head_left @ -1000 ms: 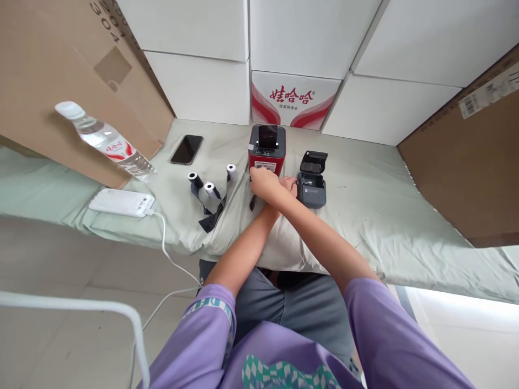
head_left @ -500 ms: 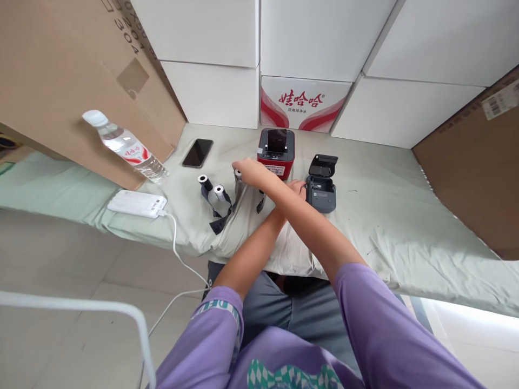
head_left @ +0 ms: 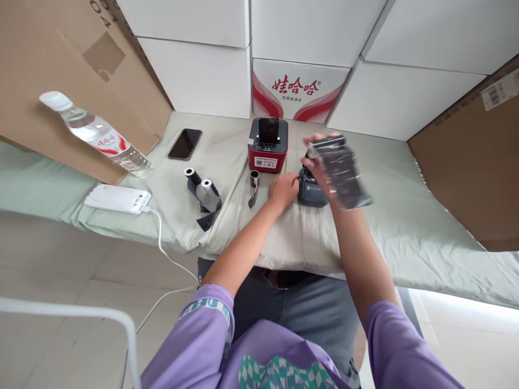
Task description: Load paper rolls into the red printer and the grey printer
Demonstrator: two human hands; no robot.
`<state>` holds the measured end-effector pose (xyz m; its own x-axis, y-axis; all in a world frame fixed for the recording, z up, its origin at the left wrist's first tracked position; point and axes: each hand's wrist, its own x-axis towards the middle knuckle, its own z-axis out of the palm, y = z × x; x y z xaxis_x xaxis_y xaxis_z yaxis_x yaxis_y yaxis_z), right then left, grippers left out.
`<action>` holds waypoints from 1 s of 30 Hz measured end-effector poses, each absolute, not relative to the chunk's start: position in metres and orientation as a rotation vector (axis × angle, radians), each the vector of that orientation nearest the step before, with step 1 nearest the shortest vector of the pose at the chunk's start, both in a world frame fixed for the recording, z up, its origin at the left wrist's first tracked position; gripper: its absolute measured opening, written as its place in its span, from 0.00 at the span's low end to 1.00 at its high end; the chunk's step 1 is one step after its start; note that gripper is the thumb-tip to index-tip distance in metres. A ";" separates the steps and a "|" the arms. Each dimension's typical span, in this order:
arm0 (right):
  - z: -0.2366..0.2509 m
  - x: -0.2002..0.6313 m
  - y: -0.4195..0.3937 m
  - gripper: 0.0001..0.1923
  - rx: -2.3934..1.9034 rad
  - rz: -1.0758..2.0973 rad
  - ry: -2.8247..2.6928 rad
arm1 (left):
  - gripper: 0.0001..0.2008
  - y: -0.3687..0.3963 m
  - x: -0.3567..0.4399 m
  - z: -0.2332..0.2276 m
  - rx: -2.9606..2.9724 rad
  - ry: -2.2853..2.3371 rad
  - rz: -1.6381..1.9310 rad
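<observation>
My right hand (head_left: pixel 322 167) is raised above the small dark-grey portable printer (head_left: pixel 313 195), fingers closed on a paper roll (head_left: pixel 329 142). A wide blackened strip hangs from that roll to the right, blurred by motion. My left hand (head_left: pixel 284 190) lies on the cloth with bent fingers gripping the printer's left side. The printer's lid and paper bay are largely hidden behind my right hand. Just left of it stands a red and black printer (head_left: pixel 268 145) with a black strip coming out of its top. A small roll (head_left: pixel 254 178) with a short dark tail stands in front.
Two more rolls (head_left: pixel 200 183) with black strips stand to the left. Beyond them are a phone (head_left: pixel 185 144), a water bottle (head_left: pixel 99 135) and a white power bank (head_left: pixel 117 199) with a cable. White boxes (head_left: pixel 198 78) line the back; a brown carton (head_left: pixel 466 162) stands right.
My right hand has swung from the rolls on the left across to above the grey printer, carrying a roll with its strip. My arms are no longer crossed. The left hand stays beside the printer.
</observation>
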<state>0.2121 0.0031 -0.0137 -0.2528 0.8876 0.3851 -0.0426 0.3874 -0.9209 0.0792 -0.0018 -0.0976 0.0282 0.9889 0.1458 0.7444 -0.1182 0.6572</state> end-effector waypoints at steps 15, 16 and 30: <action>-0.052 0.260 0.027 0.19 -1.327 0.441 -2.182 | 0.19 -0.007 0.077 -0.096 1.934 1.769 0.828; -0.052 0.258 0.027 0.20 -1.351 0.426 -2.196 | 0.19 -0.007 0.077 -0.096 1.935 1.770 0.821; -0.052 0.255 0.024 0.21 -1.423 0.435 -2.163 | 0.20 -0.007 0.076 -0.097 1.940 1.722 0.941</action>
